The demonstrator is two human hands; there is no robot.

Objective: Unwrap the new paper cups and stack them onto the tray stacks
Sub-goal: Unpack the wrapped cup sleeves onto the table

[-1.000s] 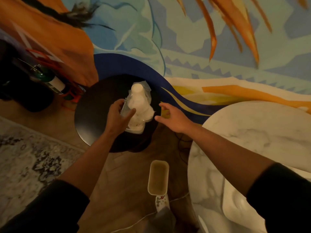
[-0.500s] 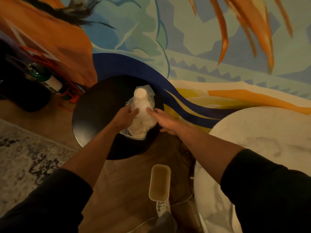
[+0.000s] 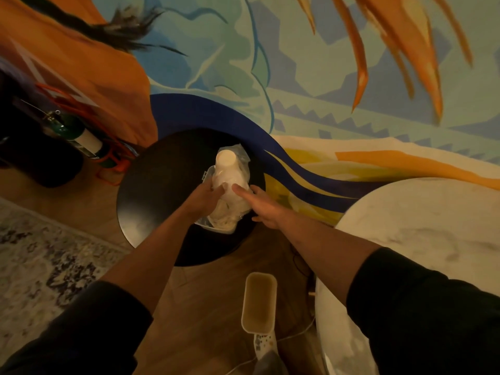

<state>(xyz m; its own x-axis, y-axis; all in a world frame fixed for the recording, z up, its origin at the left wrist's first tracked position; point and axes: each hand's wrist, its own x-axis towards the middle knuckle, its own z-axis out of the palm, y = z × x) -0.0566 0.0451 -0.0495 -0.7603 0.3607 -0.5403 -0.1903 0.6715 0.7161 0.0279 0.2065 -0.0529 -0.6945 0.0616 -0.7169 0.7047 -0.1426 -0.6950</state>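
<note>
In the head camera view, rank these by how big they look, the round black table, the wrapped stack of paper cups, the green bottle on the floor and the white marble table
1. white marble table, cut off by the frame
2. round black table
3. wrapped stack of paper cups
4. green bottle

The last two look close, and the hands cover part of the stack, so that order is unsure.

Dark, seemingly black long sleeves [image 3: 433, 320] pushed up, leaving both forearms [image 3: 151, 255] bare.

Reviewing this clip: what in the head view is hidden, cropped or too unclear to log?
- Tray: mostly covered by the plastic wrap and both hands; only clear edges show.
- Cup stack: count unreadable through the wrap.
- Left hand and right hand: grip unclear, fingers merge into the wrap.
- Marble table: cut off at the right edge.
</note>
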